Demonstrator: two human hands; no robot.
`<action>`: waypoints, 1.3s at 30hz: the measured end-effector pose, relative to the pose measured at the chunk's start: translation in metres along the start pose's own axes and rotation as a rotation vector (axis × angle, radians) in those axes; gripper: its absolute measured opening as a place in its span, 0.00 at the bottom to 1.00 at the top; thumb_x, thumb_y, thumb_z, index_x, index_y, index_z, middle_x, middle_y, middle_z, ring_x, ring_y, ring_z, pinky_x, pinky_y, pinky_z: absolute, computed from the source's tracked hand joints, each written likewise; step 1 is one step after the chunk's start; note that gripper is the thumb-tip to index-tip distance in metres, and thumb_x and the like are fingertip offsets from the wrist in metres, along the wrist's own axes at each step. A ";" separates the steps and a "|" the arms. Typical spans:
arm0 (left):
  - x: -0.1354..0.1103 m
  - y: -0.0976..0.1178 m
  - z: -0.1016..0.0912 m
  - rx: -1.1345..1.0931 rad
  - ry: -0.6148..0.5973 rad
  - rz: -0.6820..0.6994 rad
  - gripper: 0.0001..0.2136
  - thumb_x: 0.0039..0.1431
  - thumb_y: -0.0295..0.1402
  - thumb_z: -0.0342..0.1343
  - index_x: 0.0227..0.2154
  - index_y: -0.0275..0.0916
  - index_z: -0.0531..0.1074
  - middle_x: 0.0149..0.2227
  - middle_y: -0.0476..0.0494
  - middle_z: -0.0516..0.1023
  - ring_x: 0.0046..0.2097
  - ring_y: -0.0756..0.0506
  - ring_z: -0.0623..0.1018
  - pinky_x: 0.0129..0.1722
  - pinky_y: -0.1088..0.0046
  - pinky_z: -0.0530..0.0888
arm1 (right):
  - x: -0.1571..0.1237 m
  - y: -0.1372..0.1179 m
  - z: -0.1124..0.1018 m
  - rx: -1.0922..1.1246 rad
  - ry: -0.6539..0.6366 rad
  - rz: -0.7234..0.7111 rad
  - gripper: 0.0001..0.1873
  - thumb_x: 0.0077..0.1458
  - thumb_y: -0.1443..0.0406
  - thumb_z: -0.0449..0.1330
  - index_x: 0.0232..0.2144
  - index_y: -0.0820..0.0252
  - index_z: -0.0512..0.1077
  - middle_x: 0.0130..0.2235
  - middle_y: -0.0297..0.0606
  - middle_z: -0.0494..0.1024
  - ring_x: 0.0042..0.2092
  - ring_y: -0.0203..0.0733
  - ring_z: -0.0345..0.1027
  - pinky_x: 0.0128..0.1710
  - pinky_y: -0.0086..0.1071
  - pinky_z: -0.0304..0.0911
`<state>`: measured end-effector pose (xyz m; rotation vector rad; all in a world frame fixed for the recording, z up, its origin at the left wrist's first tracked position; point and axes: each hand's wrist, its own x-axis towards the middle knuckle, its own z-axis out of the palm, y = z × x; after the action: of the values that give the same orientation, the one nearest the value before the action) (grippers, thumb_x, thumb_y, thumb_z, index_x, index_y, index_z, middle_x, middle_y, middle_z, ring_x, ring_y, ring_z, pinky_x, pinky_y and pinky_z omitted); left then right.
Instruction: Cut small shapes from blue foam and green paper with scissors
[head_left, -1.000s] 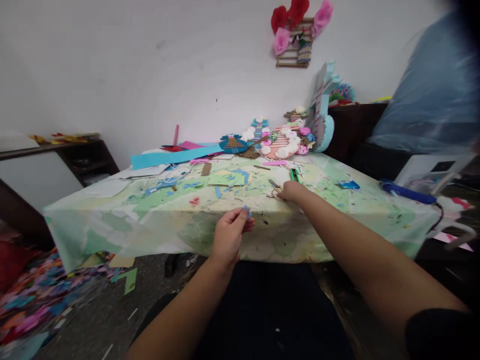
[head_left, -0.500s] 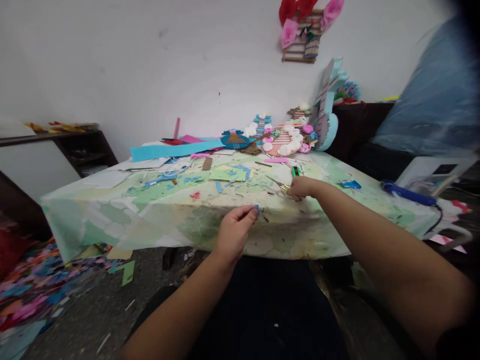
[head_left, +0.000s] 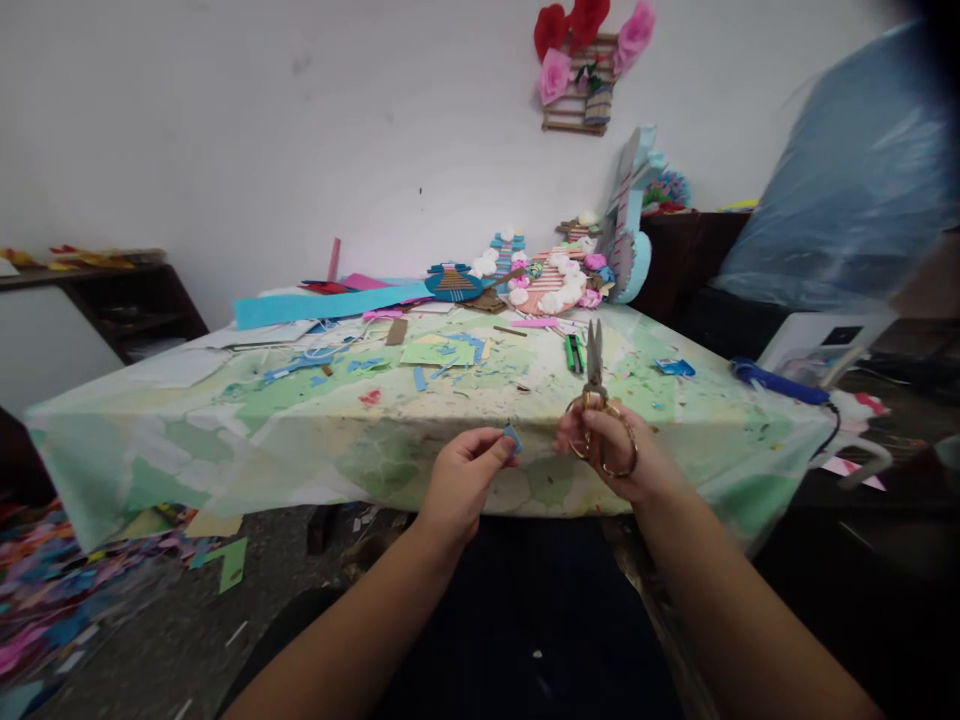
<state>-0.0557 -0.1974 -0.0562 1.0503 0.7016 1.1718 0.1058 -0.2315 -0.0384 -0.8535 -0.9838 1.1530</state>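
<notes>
My left hand [head_left: 459,480] is closed in a pinch on a small blue paper piece [head_left: 513,438], held just in front of the table's near edge. My right hand [head_left: 611,450] grips a pair of gold-handled scissors [head_left: 596,385] with the blades pointing up and away, close beside the blue piece. Both hands hover over my lap, in front of the table [head_left: 315,450] with its green and white patterned cloth.
Blue and green paper scraps [head_left: 442,355], a long blue strip [head_left: 322,305] and paper flower crafts [head_left: 547,280] cover the table. Green pens [head_left: 574,352] lie behind the scissors. A blue glue gun [head_left: 776,382] sits at right. Colourful scraps [head_left: 52,610] litter the floor at left.
My right hand picked the scissors up from the table and drew them back toward my left hand. The left hand kept its pinch on the blue piece.
</notes>
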 end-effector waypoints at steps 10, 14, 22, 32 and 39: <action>-0.011 0.013 0.003 0.030 -0.051 0.054 0.08 0.39 0.32 0.59 0.25 0.35 0.72 0.24 0.49 0.73 0.28 0.53 0.71 0.33 0.76 0.67 | -0.035 0.029 0.012 -0.763 -0.085 -0.114 0.17 0.45 0.52 0.53 0.29 0.61 0.61 0.22 0.29 0.57 0.23 0.31 0.50 0.22 0.26 0.49; -0.017 0.018 0.005 0.169 -0.114 0.070 0.08 0.41 0.33 0.57 0.25 0.34 0.72 0.23 0.48 0.73 0.28 0.52 0.71 0.32 0.76 0.67 | -0.049 0.025 0.022 -1.031 -0.164 -0.160 0.15 0.47 0.54 0.50 0.30 0.60 0.58 0.24 0.31 0.59 0.25 0.32 0.50 0.24 0.27 0.50; -0.021 0.024 0.003 0.461 -0.143 0.129 0.07 0.44 0.34 0.53 0.24 0.35 0.71 0.21 0.49 0.71 0.26 0.52 0.70 0.28 0.77 0.65 | -0.051 0.023 0.020 -1.212 -0.155 -0.132 0.14 0.46 0.56 0.52 0.28 0.60 0.58 0.23 0.30 0.61 0.25 0.33 0.52 0.23 0.27 0.48; -0.021 0.020 0.006 0.506 -0.145 0.092 0.07 0.45 0.34 0.52 0.22 0.34 0.70 0.18 0.50 0.68 0.23 0.53 0.67 0.24 0.78 0.64 | -0.054 0.034 0.019 -1.249 -0.096 -0.112 0.14 0.47 0.55 0.50 0.24 0.59 0.55 0.21 0.30 0.60 0.23 0.33 0.52 0.22 0.27 0.47; -0.022 0.020 0.004 0.576 -0.172 0.072 0.09 0.44 0.36 0.52 0.24 0.35 0.70 0.18 0.51 0.66 0.20 0.55 0.63 0.19 0.80 0.60 | -0.054 0.035 0.018 -1.360 -0.040 -0.086 0.17 0.48 0.53 0.47 0.20 0.59 0.53 0.18 0.30 0.59 0.21 0.32 0.51 0.21 0.26 0.43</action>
<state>-0.0661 -0.2188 -0.0376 1.6478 0.8952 0.9414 0.0712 -0.2764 -0.0744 -1.7991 -1.8278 0.2773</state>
